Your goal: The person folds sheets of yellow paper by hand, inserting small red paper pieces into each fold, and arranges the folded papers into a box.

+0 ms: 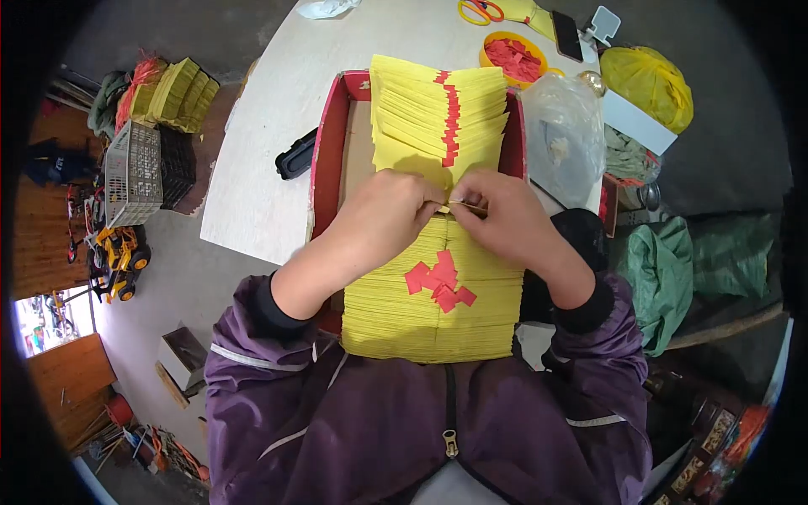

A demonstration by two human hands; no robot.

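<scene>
My left hand (389, 206) and my right hand (502, 210) meet over the middle of a long stack of yellow paper (391, 316). Both have thumb and fingers pinched together at the edge of a yellow paper sheet (446, 209); the fingers partly hide it. Several small red paper pieces (442, 278) lie loose on the near part of the stack. Beyond my hands, fanned yellow sheets (404, 109) lean away, with a row of red pieces (453, 118) down their middle. The stack rests in an open red box (326, 160).
On the white table (261, 143) are a yellow bowl of red pieces (513, 57), scissors (480, 10), a phone (566, 35), a black case (296, 155) and a clear plastic bag (564, 139). Crates (135, 172) stand left on the floor; green sacks (661, 273) lie right.
</scene>
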